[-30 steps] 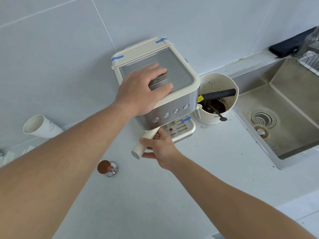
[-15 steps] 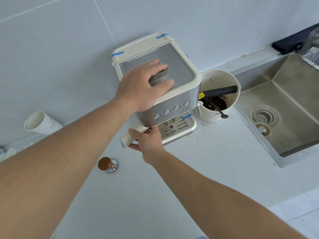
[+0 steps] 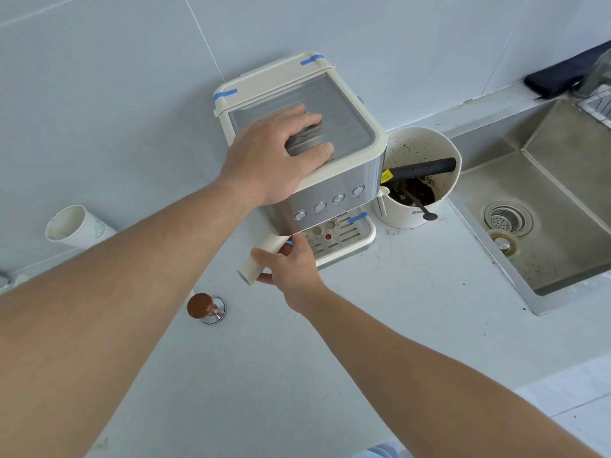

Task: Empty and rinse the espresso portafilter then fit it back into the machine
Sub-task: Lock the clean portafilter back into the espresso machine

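Note:
A cream and steel espresso machine (image 3: 347, 180) stands against the tiled wall. My left hand (image 3: 277, 157) lies flat on its top, fingers spread, pressing down. The portafilter's cream handle (image 3: 261, 256) sticks out from under the machine's front toward the lower left; its basket end is hidden beneath the machine. My right hand (image 3: 291, 266) is wrapped around that handle from the right. Below the buttons sits the drip tray (image 3: 357, 239).
A cream knock box (image 3: 416, 209) with coffee grounds and a black bar stands right of the machine. A steel sink (image 3: 562, 206) lies at the right. A brown-knobbed tamper (image 3: 205, 307) stands on the white counter (image 3: 363, 342); a paper cup (image 3: 76, 226) lies at left.
My right hand has swung the portafilter handle leftward under the machine. My left hand has stayed on the machine's top. The camera has shifted slightly.

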Motion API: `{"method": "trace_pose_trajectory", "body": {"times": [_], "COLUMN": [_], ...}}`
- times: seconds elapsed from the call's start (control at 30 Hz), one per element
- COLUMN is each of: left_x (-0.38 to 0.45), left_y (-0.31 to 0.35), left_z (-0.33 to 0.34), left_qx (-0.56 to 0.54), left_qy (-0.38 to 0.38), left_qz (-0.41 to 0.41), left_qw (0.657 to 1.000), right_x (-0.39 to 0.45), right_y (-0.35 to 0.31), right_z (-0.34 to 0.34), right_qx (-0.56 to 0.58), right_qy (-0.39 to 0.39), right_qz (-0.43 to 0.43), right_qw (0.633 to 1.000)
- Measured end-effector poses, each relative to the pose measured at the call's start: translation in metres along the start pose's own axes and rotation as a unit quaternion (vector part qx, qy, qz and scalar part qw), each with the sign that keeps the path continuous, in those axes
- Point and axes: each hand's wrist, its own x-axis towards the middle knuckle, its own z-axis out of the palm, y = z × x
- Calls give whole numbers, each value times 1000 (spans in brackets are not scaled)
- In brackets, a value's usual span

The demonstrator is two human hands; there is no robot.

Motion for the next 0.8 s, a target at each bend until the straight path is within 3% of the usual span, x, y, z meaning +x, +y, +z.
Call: {"method": "trace_pose_trajectory", "body": {"times": [0.27, 0.57, 0.8], "left_x": [0, 0, -2], "left_y": [1, 0, 0], "left_z": [0, 0, 0], "left_qx": [-3, -8, -1], "left_qy": [1, 4, 1], "left_qz": [-1, -4, 5], "left_qw": [1000, 1000, 1000], "right_x": [2, -29, -33], "right_y": [2, -10, -26], "right_z": [10, -46, -53], "right_qx": [22, 18, -86], "right_qy": [11, -60, -1], "right_qz": [-13, 6, 55], "right_qw": [1000, 998, 995]}}
